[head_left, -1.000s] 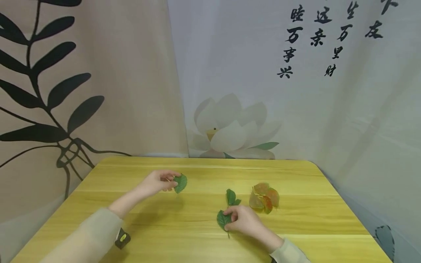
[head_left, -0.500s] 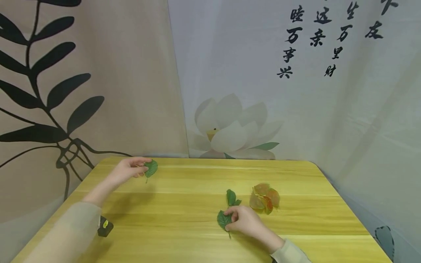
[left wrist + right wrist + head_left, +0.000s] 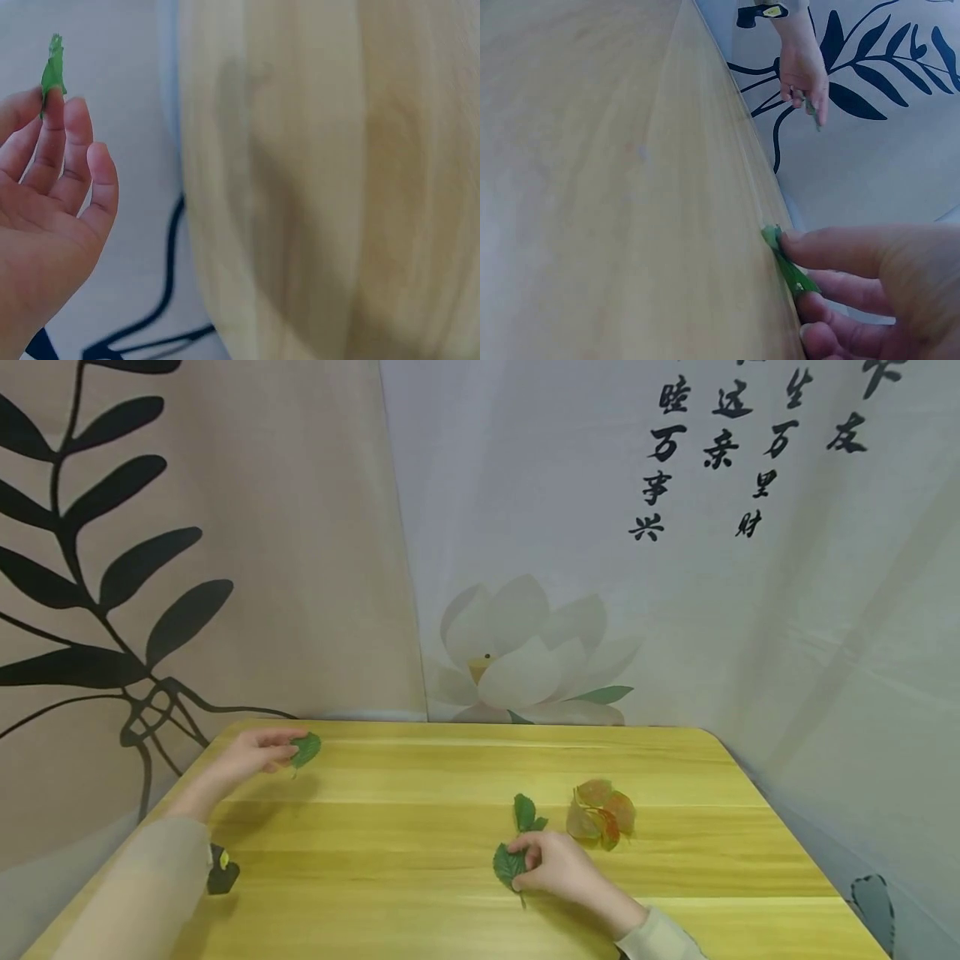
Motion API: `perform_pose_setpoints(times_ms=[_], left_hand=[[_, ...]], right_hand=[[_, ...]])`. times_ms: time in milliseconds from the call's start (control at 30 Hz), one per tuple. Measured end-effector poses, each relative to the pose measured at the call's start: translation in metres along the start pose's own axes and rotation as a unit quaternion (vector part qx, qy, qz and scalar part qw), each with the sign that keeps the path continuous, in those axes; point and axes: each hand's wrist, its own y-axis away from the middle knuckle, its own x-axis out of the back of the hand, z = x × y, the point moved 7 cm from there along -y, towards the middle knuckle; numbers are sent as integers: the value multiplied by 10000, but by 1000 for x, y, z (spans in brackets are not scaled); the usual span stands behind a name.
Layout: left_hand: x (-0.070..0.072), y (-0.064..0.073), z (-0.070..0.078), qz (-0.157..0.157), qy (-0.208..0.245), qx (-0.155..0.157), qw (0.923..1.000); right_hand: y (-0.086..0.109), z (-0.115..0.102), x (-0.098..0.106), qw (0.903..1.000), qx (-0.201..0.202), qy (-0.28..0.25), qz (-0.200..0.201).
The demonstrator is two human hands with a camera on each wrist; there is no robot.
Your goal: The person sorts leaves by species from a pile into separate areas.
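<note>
My left hand (image 3: 251,758) is above the table's far left corner, pinching a green leaf (image 3: 307,748) by its edge. In the left wrist view that leaf (image 3: 53,73) appears edge-on between thumb and forefinger, the other fingers loosely bent. Right of the table's middle, my right hand (image 3: 561,867) pinches another green leaf (image 3: 507,863) between thumb and fingers, its thin stem pointing toward me. The right wrist view shows this leaf (image 3: 789,268) edge-on at the fingertips. Just beyond the right hand lie smaller green leaves (image 3: 527,812) on the wood.
A cluster of orange-red leaves (image 3: 602,814) lies right of the green ones on the yellow wooden table (image 3: 405,893). Behind the table's far edge hangs a curtain (image 3: 322,568) printed with dark leaves, a lotus and writing. A dark wrist device (image 3: 222,870) sits at the left sleeve.
My left hand has carried its green leaf from left of centre out to the far left corner, slowing lately. The right hand and its leaf have stayed in place.
</note>
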Motion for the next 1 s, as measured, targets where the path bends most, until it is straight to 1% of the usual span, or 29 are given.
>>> perform_pose_setpoints(times_ms=[167,333,400,533,567,633,733,867,1000], left_hand=[[1,-3,-27,-65,-1,254,9997],[0,-4,-46,-144,21,322,9994],[-2,-4,-49,-192,-1,223,9996],[-6,-4,-56,-241,-17,174,9996],[-8,-4,-58,-277,7,196,9994],[-10,-5,-63,-299,-23,347,9989],[-13,-6,-68,-362,-178,364,9985],[-14,-7,-69,-410,-459,238,9978],[-15,-9,-73,-480,-607,257,9967]], right_hand=[[0,2,0,10000,-75,26,41],[0,2,-1,10000,-72,-25,21],[0,2,-1,10000,-58,-69,9],[0,2,0,9999,-43,-129,12],[0,2,0,9999,-47,-145,13],[0,2,0,9999,-43,-155,12],[-1,3,0,9998,-39,-191,-3],[-1,3,-1,9998,-20,-220,8],[-1,3,0,9996,-38,-265,34]])
